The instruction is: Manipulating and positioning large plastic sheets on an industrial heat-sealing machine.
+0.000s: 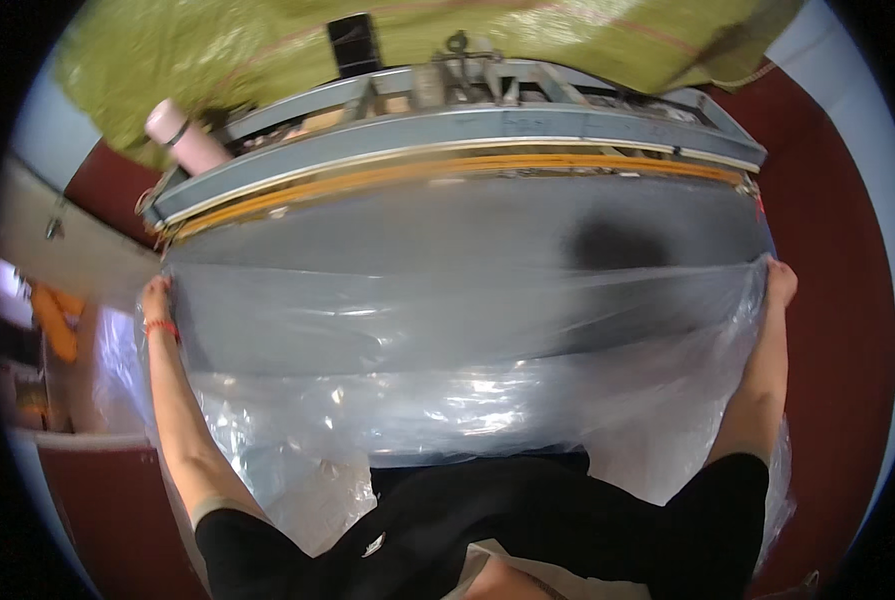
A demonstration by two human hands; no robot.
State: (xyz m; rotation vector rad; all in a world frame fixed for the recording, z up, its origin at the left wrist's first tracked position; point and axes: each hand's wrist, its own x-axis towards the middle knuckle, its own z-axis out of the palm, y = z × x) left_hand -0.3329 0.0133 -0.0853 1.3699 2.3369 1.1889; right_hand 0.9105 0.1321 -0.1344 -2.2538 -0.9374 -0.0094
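Observation:
A wide sheet of clear plastic film stretches across a grey tabletop and hangs over its near edge toward my body. At the table's left edge my left hand, with a red band at the wrist, is closed on one corner of the film. My right hand is closed on the opposite corner at the right edge. Between them the film's far edge runs nearly straight, with light creases and bright reflections. Both arms are spread wide.
Along the table's far side runs a grey metal tray holding tools, with an orange strip before it. A pink bottle leans at its left end. Behind lie a black phone and yellow-green woven sheeting.

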